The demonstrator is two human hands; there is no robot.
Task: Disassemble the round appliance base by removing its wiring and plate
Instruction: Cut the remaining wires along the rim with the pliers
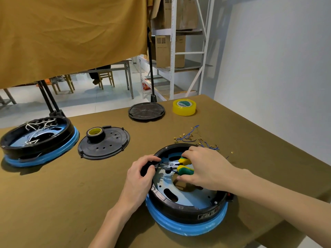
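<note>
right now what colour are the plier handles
Green and yellow, on the pliers in the right hand; head view.

Single view: head-worn wide-angle camera, above the near edge of the table (59, 190), facing forward and down. Nearest to the lens: the base (188, 210), low and right of centre, seen from above at close range with both forearms entering from the bottom edge. Beyond the table's far edge: floor, hanging cloth (71, 36), shelving (179, 51). Straight lines bow toward frame edges.

right hand (204, 167) grips pliers (180, 166) — inside round base (188, 210).
</note>
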